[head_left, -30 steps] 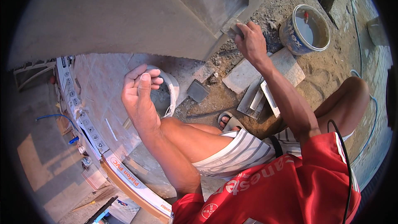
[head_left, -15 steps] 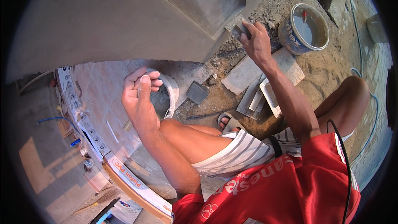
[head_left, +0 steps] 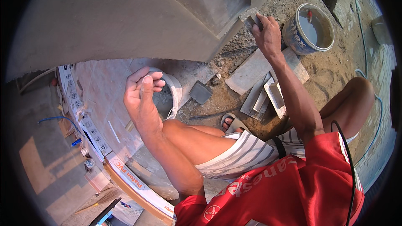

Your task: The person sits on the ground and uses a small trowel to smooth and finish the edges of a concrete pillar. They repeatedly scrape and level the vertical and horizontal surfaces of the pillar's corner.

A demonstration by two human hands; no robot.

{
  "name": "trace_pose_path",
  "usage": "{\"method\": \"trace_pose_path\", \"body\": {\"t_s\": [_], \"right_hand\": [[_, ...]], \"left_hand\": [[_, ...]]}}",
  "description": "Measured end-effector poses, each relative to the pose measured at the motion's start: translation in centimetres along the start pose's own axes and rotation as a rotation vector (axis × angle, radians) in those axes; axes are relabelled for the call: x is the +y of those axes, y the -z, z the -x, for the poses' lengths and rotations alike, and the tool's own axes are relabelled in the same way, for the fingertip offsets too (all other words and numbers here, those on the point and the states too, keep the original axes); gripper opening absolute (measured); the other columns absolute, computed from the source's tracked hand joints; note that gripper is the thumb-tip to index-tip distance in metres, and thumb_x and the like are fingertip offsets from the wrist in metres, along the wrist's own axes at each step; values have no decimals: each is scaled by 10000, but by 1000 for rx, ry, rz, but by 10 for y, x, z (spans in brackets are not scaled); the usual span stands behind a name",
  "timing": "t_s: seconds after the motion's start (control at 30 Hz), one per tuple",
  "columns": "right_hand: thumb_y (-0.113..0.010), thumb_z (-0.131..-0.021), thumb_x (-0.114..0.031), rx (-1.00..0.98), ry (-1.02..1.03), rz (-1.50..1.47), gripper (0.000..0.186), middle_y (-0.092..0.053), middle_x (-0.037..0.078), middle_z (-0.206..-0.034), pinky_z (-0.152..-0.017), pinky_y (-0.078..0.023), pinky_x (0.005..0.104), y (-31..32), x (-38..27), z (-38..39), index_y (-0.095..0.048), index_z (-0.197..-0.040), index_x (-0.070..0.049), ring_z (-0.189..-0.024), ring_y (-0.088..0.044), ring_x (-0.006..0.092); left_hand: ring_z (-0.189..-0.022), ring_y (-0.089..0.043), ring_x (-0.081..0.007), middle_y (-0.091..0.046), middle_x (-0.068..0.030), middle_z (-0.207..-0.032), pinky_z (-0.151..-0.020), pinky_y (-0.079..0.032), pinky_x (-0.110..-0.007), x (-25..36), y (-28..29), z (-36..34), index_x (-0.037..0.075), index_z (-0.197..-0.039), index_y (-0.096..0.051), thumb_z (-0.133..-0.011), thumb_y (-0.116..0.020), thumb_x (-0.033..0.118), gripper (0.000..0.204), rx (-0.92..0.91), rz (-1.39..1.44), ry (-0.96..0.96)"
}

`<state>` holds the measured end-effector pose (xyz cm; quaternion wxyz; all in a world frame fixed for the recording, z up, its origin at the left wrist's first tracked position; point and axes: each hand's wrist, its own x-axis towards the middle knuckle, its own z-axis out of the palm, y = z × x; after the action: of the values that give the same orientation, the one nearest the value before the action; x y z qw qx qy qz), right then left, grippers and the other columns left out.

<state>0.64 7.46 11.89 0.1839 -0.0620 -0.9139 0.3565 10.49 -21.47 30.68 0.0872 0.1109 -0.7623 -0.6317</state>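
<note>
My right hand (head_left: 269, 35) grips a small grey plastering float (head_left: 248, 18) and holds it at the lower right edge of the grey plastered wall (head_left: 104, 21). Its fingers partly cover the grip. Raised above my knee, my left hand (head_left: 141, 98) has loosely bent fingers and a lifted thumb, with nothing in it. Behind that hand stands a pale bucket (head_left: 176, 94), partly hidden. A dark grey square block (head_left: 200, 92) lies on the ground beside the bucket.
A bucket of cloudy water (head_left: 296, 37) with a red thing in it stands right of my right hand. Flat boards (head_left: 247, 73) and a float with a box-like handle (head_left: 256, 99) lie on the sand. Long printed boxes (head_left: 125, 171) run along the left; a hose (head_left: 363, 54) lies far right.
My right hand has moved slightly right and up along the wall edge with the float. My left hand is nearly unchanged. The whole view has shifted a little.
</note>
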Motion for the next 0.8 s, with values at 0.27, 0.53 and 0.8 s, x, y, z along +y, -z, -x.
{"method": "trace_pose_path", "body": {"t_s": [0.27, 0.53, 0.8], "right_hand": [[-623, -855, -175, -129, -785, -788, 332, -657, 56, -929, -634, -467, 292, -23, 18, 32, -608, -1148, -20, -754, -592, 115], [-603, -887, -146, -101, -931, -1124, 271, -624, 22, -879, -561, -428, 260, -44, 6, 22, -592, -1140, -47, -709, -561, 99], [-614, -869, -158, -185, -899, -1020, 258, -645, 22, -860, -558, -440, 262, -59, -44, 69, -623, -1100, -42, -703, -575, 100]], "left_hand": [[-772, -600, -150, -662, -127, -922, -746, -475, -273, 1, -2, 0, -47, -1132, -545, -942, -582, 147, 274, -10, -7, 3], [-776, -600, -152, -659, -133, -926, -736, -483, -271, 0, 0, 0, -49, -1127, -541, -942, -580, 142, 268, -9, -7, -8], [-779, -600, -150, -659, -132, -924, -738, -485, -270, 0, 1, 1, -51, -1128, -539, -944, -577, 140, 267, -14, 0, -8]]}}
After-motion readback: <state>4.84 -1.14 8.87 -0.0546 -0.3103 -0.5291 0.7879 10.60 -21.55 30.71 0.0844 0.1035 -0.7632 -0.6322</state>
